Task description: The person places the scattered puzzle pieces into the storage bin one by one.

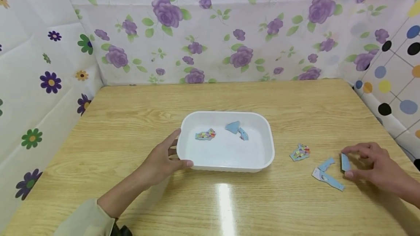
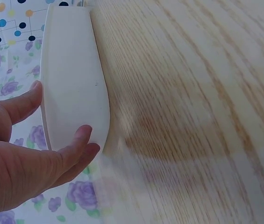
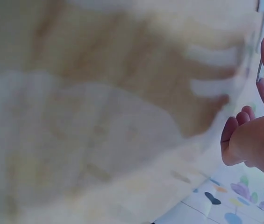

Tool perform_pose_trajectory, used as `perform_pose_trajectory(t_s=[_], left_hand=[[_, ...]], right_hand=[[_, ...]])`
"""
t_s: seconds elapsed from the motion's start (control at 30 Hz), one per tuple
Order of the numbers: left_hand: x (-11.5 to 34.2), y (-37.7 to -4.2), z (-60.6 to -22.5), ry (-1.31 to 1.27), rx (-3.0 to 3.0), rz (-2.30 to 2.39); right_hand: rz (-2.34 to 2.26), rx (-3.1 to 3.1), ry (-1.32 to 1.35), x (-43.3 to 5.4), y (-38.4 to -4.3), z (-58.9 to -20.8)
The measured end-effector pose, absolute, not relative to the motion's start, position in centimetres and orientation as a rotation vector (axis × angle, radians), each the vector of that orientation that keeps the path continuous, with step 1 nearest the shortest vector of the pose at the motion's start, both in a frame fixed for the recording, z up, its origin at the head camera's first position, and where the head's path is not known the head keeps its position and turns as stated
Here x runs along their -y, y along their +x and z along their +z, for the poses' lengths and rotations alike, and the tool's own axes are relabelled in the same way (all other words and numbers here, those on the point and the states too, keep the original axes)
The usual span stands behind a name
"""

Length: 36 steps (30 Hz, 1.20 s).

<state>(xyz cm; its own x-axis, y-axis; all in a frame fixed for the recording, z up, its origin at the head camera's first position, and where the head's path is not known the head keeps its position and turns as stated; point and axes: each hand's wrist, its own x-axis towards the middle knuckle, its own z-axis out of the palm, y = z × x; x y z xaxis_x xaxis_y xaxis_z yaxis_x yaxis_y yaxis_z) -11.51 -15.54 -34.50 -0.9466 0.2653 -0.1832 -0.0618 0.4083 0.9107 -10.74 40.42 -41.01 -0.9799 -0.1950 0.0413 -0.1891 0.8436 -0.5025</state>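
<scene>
A white plastic tray (image 1: 226, 156) lies on the table, with a multicoloured puzzle piece (image 1: 205, 134) and two light blue puzzle pieces (image 1: 233, 127) inside. My left hand (image 1: 161, 159) holds the tray by its near left corner, thumb at the front rim and fingers along the left side. In the left wrist view, those fingertips (image 2: 82, 135) touch the outer wall of the tray (image 2: 73, 70). Off to the right, my right hand (image 1: 377, 166) pinches a flat blue puzzle piece (image 1: 345, 162) on edge between thumb and index finger. Only the thin edge of this piece (image 3: 259, 72) shows in the right wrist view.
Between tray and right hand lie a colourful puzzle piece (image 1: 300, 152), a small blue one (image 1: 326, 164) and a long blue one (image 1: 329, 179). Wood-grain table (image 1: 137, 119) surrounds the tray. Flowered cloth (image 1: 197, 28) hangs behind, with a dotted sheet (image 1: 400, 79) at right.
</scene>
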Motion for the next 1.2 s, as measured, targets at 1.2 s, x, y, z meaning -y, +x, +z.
perform_pose_trajectory(t_s=[1.2], left_hand=[[15.7,-11.5,-34.6,0.189,-2.312,1.613]], right_hand=[[-0.903,-2.883,-0.491,-35.7,-15.0,-35.5]])
